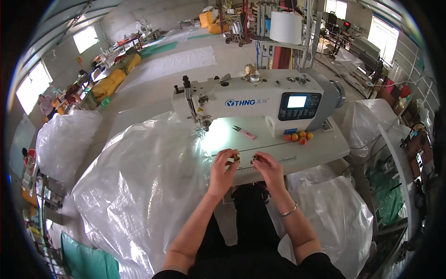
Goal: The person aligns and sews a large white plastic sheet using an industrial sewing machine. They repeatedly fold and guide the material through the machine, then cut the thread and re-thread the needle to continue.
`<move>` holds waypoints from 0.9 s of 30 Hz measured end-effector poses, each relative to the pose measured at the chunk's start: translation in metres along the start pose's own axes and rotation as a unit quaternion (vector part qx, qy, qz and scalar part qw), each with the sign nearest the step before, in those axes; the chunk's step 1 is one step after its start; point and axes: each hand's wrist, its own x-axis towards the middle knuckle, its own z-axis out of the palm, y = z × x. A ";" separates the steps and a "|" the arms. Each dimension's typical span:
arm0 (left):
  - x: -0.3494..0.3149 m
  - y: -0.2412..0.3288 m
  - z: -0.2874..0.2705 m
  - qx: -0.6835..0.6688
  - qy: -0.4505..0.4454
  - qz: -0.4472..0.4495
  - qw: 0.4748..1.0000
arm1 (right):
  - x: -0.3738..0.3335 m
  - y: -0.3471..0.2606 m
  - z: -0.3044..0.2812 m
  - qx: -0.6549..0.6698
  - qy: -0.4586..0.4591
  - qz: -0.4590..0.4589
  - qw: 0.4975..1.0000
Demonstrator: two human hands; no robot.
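Observation:
Over the front edge of the sewing table (pixel 320 148), both my hands are raised a short way apart. Between the fingertips of my left hand (pixel 225 163) is a small brass-coloured piece (pixel 236 158), too small to name surely. My right hand (pixel 268 166) pinches a small silvery metal piece (pixel 253 158), partly hidden by the fingers. Behind them stands a white sewing machine (pixel 251 100) with a lit screen (pixel 297 101); its lamp shines brightly under the needle area. Pink-handled thread snips (pixel 244 132) lie on the table beyond my hands.
Several small orange and red balls (pixel 302 135) sit beside the machine's base. A large translucent plastic sheet (pixel 139 190) drapes at the left, another (pixel 327 214) at the right. A white thread cone (pixel 285 29) stands behind the machine. Far left, a person (pixel 46 106) is visible.

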 end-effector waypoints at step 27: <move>0.014 -0.070 0.007 0.015 -0.009 0.010 1.000 | 0.225 -0.146 0.027 -0.472 -0.094 -0.332 0.812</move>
